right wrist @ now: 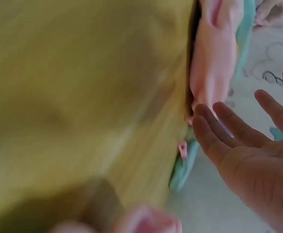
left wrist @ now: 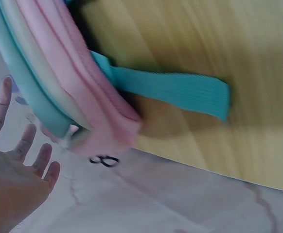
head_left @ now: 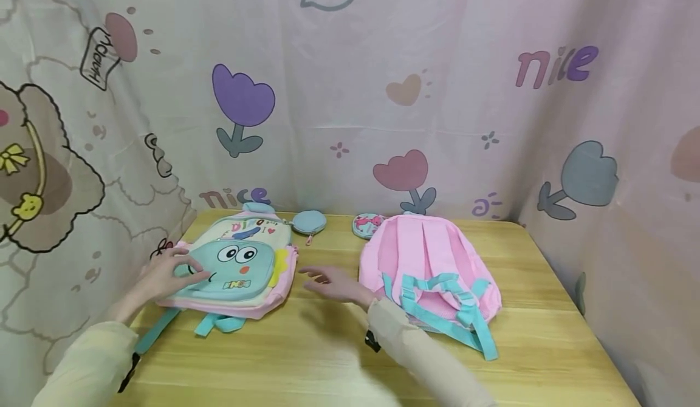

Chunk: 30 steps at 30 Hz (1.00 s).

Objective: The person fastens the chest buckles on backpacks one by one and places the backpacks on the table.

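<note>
A small backpack (head_left: 180, 302) with a teal front pocket (head_left: 219, 285), cartoon eyes and pink sides lies face up at the left of the table. My left hand (head_left: 164, 273) is above its left side, fingers apart and holding nothing; the left wrist view shows the fingers (left wrist: 22, 145) loosely spread beside the bag. Between this bag and a second, pink backpack (head_left: 377, 249) hovers my right hand (head_left: 336, 282), with nothing in it. In the right wrist view its fingers (right wrist: 238, 126) are extended near the first bag's pink side (right wrist: 212, 68). The pink backpack lies straps up.
A round teal pouch (head_left: 309, 222) with a pink zip pull lies beside the left bag. Another patterned round pouch (head_left: 365, 226) sits behind the pink one. Teal straps (head_left: 448, 329) trail onto the wooden table (head_left: 262, 370). Printed curtains (head_left: 339, 61) hang around the table's back and sides.
</note>
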Motion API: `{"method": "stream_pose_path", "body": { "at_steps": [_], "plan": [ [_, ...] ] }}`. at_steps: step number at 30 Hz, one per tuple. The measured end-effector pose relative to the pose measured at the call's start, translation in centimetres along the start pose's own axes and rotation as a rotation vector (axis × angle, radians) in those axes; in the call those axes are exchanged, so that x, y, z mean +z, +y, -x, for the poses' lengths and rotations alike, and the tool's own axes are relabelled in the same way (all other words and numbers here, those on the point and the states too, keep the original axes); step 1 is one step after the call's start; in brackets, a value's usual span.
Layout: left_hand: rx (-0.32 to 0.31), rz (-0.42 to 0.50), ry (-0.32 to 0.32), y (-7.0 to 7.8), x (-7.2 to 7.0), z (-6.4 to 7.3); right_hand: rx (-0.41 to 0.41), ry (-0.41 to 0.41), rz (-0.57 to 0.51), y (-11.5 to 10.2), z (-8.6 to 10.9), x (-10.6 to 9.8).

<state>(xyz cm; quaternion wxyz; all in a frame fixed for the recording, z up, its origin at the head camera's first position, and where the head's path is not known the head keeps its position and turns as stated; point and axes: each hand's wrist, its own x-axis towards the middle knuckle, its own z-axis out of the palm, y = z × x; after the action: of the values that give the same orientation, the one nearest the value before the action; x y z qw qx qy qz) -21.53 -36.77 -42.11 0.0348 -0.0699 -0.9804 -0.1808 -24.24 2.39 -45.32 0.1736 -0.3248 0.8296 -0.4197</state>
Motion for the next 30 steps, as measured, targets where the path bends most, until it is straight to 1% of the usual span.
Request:
{"method": "stream_pose_path", "body": {
  "at_steps": [2,4,8,12,15,20,22,24,26,28,30],
  "plan": [
    [-0.029,0.000,-0.014,-0.5,-0.1,0.3,0.024,-0.005,-0.020,-0.2,-0.4,0.8],
    [-0.043,-0.001,-0.026,-1.1,-0.1,0.5,0.053,-0.004,-0.054,-0.3,-0.8,1.6],
    [-0.039,0.056,-0.037,-1.9,0.0,0.8,0.103,0.010,-0.141,-0.4,-1.6,3.1],
    [-0.016,0.093,-0.028,-2.4,0.3,1.0,0.113,0.041,-0.249,-0.2,-2.2,4.2],
    [-0.014,0.102,-0.039,-2.6,0.3,1.0,0.125,0.067,-0.346,-0.2,-2.5,4.6],
    [-0.057,0.125,-0.087,-2.7,0.2,1.0,0.154,0.084,-0.456,0.0,-2.9,5.2],
    [-0.069,0.134,-0.096,-2.7,0.2,1.0,0.169,0.085,-0.510,0.1,-3.0,5.3],
    [-0.073,0.152,-0.105,-2.6,0.2,1.0,0.187,0.088,-0.584,0.1,-3.2,5.4],
    [-0.090,0.173,-0.115,-2.6,0.2,1.1,0.208,0.098,-0.651,0.0,-3.2,5.4],
    [-0.104,0.203,-0.126,-2.5,0.2,1.2,0.221,0.110,-0.696,-0.1,-3.3,5.4],
    [-0.120,0.227,-0.136,-2.4,0.1,1.2,0.230,0.125,-0.717,-0.2,-3.3,5.4]
  ]
}}
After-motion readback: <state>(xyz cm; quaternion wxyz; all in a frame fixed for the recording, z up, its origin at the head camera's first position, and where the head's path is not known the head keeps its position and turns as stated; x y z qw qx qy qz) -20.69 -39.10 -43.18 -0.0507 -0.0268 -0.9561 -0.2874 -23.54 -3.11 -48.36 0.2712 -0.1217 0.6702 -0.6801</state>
